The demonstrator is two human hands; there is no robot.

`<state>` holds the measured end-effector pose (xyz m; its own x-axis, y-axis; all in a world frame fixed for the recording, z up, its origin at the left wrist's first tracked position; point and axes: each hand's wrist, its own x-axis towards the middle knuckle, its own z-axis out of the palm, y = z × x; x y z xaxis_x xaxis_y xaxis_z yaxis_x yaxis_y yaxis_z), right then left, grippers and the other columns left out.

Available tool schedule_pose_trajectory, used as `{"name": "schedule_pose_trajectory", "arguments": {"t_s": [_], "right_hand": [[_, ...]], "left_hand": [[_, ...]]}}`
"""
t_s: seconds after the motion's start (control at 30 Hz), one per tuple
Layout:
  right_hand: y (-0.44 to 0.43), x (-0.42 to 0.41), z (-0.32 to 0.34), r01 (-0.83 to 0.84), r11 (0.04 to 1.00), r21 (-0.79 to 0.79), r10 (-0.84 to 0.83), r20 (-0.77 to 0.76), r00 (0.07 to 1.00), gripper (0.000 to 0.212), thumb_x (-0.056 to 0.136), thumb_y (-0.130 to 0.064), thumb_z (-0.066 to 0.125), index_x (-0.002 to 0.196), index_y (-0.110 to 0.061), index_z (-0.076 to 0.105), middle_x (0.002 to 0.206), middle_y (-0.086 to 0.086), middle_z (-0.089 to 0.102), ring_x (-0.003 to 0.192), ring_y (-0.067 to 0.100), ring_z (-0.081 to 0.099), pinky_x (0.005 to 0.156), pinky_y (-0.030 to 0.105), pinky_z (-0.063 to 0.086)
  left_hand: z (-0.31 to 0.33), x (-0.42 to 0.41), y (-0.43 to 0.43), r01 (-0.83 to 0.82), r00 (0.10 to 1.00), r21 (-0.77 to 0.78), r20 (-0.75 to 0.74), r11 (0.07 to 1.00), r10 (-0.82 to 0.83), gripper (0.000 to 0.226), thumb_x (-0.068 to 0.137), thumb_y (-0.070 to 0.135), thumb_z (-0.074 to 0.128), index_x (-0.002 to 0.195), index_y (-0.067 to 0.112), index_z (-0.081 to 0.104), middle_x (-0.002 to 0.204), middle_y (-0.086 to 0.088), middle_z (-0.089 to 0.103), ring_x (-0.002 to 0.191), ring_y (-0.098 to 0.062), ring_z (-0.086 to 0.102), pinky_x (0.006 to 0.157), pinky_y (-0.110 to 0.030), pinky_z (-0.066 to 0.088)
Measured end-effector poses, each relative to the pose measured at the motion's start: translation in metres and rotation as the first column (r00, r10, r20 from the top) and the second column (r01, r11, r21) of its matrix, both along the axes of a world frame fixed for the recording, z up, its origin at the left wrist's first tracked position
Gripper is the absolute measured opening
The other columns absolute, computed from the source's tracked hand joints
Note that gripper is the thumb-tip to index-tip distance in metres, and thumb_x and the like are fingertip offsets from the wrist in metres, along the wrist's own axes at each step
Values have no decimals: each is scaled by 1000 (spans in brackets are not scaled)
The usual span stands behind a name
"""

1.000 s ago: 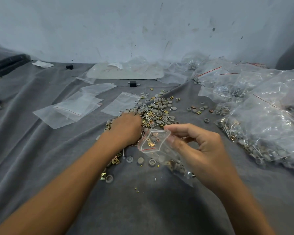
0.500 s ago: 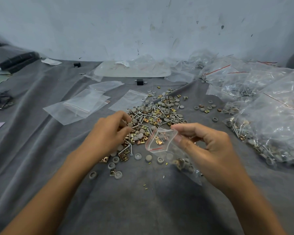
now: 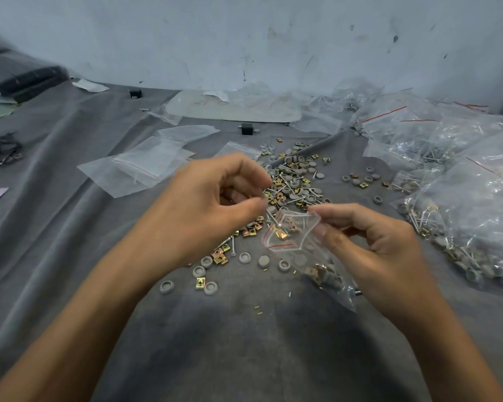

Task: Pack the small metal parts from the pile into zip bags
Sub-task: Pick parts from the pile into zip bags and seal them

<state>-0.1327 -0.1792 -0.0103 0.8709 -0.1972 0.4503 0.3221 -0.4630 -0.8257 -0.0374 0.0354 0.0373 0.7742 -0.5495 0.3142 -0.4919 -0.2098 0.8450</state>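
Note:
A pile of small metal parts (image 3: 295, 181) lies on the grey cloth: screws, gold square nuts and grey round caps. My right hand (image 3: 369, 245) holds a small clear zip bag (image 3: 295, 232) by its mouth, pinched open, with several parts in its lower end. My left hand (image 3: 212, 204) hovers just left of the bag's mouth, thumb and forefinger pinched on a silver screw (image 3: 273, 219) whose tip points into the opening. Loose caps and nuts (image 3: 208, 264) lie scattered below my left hand.
Empty zip bags (image 3: 145, 166) lie flat to the left of the pile. Filled clear bags (image 3: 471, 204) are heaped along the right side. A small black block (image 3: 246, 129) sits behind the pile, and a white wall rises beyond the cloth.
My left hand rose from the pile with a screw pinched in its fingers and moved right to the bag's mouth. My right hand kept holding the bag open.

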Motion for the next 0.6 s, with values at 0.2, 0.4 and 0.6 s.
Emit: {"name": "schedule_pose_trajectory", "arguments": {"t_s": [0.2, 0.4, 0.6], "right_hand": [[1, 0, 1, 3, 1000, 4, -3, -4, 1000, 24, 88, -11, 75, 103, -29, 77, 90, -17, 76, 84, 2, 69, 78, 16, 51], [1, -2, 2, 4, 1000, 14, -4, -9, 1000, 24, 88, -10, 75, 103, -28, 77, 91, -16, 77, 86, 3, 69, 79, 16, 52], [-2, 0, 0, 20, 999, 38, -21, 2, 1000, 22, 88, -14, 76, 104, -29, 77, 92, -15, 77, 87, 3, 71, 80, 19, 55]], "left_hand": [[-13, -3, -8, -10, 999, 20, -31, 1000, 11, 21, 82, 13, 81, 94, 28, 70, 83, 7, 75, 74, -11, 68, 70, -24, 56], [-20, -5, -7, -64, 998, -22, -25, 998, 64, 19, 80, 23, 80, 96, 29, 73, 84, 7, 77, 80, -15, 74, 76, -36, 61], [-16, -1, -4, -93, 996, 0, 16, 996, 93, 18, 83, 37, 73, 101, 32, 74, 89, 6, 76, 83, -13, 72, 77, -37, 60]]}}
